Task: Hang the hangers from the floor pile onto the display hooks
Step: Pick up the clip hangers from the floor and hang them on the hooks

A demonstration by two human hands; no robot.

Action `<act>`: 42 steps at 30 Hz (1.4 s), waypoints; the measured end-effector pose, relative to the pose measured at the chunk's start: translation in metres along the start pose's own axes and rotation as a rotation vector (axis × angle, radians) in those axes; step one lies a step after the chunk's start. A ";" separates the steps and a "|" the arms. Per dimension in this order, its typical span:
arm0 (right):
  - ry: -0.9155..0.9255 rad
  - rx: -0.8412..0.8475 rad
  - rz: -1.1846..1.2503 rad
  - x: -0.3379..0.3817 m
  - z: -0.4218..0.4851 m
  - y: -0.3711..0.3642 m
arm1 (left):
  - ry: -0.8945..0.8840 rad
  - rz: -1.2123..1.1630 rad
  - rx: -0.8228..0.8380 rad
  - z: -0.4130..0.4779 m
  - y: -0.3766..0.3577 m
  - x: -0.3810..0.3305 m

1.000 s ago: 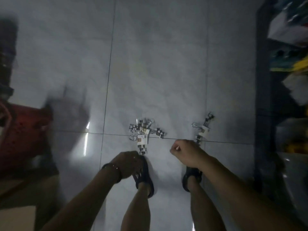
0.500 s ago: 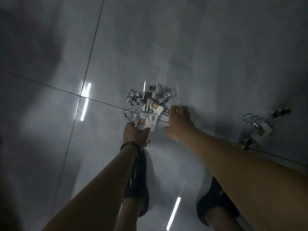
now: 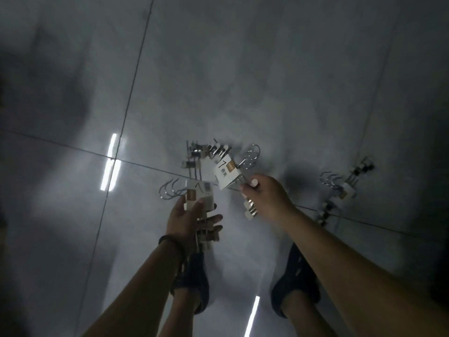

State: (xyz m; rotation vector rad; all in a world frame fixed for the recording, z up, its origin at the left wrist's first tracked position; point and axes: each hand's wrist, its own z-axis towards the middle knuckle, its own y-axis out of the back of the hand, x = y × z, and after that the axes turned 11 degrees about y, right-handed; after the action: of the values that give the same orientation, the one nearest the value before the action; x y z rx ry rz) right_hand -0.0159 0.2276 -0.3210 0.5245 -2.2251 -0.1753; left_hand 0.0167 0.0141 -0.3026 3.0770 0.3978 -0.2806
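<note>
Over floor pile, pickup step: left hand clamps carded hanger pack; right hand pinches second pack. Next: lift both, find display hooks, unseen. Third pack lies right.

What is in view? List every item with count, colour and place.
Lower hanger pack: 1, white sleeve, metal hooks and clips, held at centre.
Upper hanger pack: 1, white sleeve, metal hooks, held tilted to its right.
Far hanger pack: 1, white and metal, on the floor at right.
Floor: grey glossy tiles.
Shoes: 2, dark, bottom.
Wristband: 1, dark, left wrist.
Left hand: grips lower pack.
Right hand: fingers pinch upper pack.
</note>
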 end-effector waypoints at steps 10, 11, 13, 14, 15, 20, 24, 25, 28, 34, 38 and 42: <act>0.112 -0.321 0.299 0.155 -0.209 0.225 | -0.138 -0.031 0.184 -0.247 -0.149 -0.062; 0.140 -0.333 0.286 0.175 -0.237 0.249 | -0.162 -0.018 0.234 -0.281 -0.175 -0.073; 0.186 -0.371 0.247 0.210 -0.289 0.299 | -0.217 0.026 0.331 -0.349 -0.228 -0.091; 0.199 -0.388 0.230 0.227 -0.316 0.322 | -0.249 0.051 0.365 -0.383 -0.252 -0.097; 0.218 -0.403 0.227 0.245 -0.341 0.346 | -0.282 0.072 0.397 -0.419 -0.275 -0.103; 0.293 -0.555 0.213 0.318 -0.457 0.429 | -0.454 0.192 0.509 -0.568 -0.349 -0.114; 0.312 -0.829 0.244 0.354 -0.521 0.447 | -0.557 0.345 0.561 -0.654 -0.374 -0.110; 0.292 -0.880 0.246 0.359 -0.533 0.448 | -0.580 0.377 0.579 -0.673 -0.378 -0.109; 0.260 -0.997 0.226 0.371 -0.566 0.452 | -0.634 0.437 0.623 -0.715 -0.393 -0.115; 0.258 -1.108 0.404 0.396 -0.633 0.467 | -0.730 0.600 0.800 -0.775 -0.415 -0.100; 0.236 -1.415 0.483 0.403 -0.673 0.459 | -0.698 0.698 0.959 -0.797 -0.430 -0.066; 0.196 -1.700 0.509 0.384 -0.723 0.437 | -0.743 0.823 1.093 -0.830 -0.437 -0.017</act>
State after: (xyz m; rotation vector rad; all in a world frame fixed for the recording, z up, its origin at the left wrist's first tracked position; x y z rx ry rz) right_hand 0.1753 0.4934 0.5477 -0.8811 -1.2414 -1.4247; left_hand 0.0344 0.4732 0.5150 3.1482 -1.4054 -1.9630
